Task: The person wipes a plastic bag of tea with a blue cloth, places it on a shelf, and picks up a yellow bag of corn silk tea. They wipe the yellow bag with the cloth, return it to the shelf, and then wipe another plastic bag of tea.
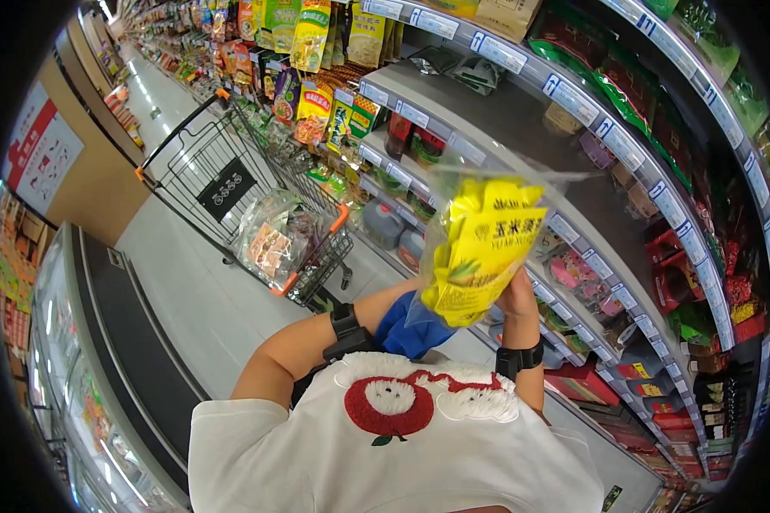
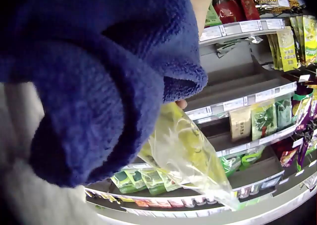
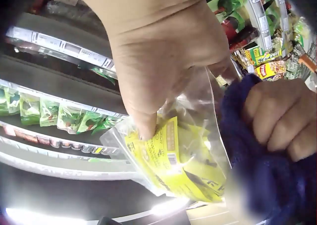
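Note:
My right hand (image 1: 517,296) grips a clear plastic bag of yellow packets (image 1: 484,248), held up in front of the shelves. A corn picture and printed lettering show on the packets. In the right wrist view the thumb of the right hand (image 3: 168,61) presses on the bag (image 3: 171,158). A blue terry cloth (image 1: 412,327) is bunched in my left hand (image 3: 285,117), whose fingers curl round it close beside the bag. In the left wrist view this cloth (image 2: 114,86) covers most of the left hand and overlaps part of the bag (image 2: 185,150).
A wire shopping cart (image 1: 231,184) with orange corners stands ahead to the left, holding bagged goods (image 1: 274,244). Stocked shelves (image 1: 590,111) curve along the right side. A glass-topped freezer (image 1: 103,410) lines the left, with tiled floor (image 1: 167,256) between.

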Tool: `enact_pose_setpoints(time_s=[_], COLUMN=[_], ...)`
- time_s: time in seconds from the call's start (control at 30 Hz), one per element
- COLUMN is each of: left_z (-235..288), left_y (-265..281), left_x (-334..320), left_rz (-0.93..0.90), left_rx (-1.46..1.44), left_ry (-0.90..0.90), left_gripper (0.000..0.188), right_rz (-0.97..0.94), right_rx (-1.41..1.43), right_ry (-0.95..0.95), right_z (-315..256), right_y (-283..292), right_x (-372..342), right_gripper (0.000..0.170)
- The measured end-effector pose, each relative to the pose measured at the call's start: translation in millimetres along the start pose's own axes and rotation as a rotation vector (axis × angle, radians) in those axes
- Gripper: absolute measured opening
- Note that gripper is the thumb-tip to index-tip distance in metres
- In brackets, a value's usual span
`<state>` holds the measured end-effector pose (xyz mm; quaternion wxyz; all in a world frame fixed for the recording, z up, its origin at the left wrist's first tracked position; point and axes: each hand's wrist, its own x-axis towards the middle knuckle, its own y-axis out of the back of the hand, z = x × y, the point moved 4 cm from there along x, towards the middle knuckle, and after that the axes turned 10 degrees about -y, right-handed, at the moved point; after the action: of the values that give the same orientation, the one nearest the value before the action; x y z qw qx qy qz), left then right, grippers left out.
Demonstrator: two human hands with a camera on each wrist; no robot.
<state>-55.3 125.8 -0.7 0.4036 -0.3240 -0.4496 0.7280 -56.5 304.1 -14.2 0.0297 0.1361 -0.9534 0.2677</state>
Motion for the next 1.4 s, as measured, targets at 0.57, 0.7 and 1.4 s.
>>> enact_pose_setpoints(time_s=[0.57, 0.7, 1.4], left_z=[71.2, 92.3, 65.7], left_y=[113.0, 88.5, 20.7], left_x=[52.8, 45.4, 37.2], left_rz=[0.589, 0.714, 0.355], left_rx=[0.156, 0.785, 2.295], left_ry=[-0.701, -1.042, -1.076], left_gripper=[0.034, 0.03, 0.066], right_rz=[0.638, 0.671, 0.641], right_rx=[-0.385, -0.597, -0.96], right_ry=[0.09, 0.035, -0.012], right_z=[10.8, 36.2, 42.5], right_y=[21.3, 25.2, -9.6], right_x=[15.6, 19.4, 24.7], right_gripper=[0.042, 0.042, 0.029])
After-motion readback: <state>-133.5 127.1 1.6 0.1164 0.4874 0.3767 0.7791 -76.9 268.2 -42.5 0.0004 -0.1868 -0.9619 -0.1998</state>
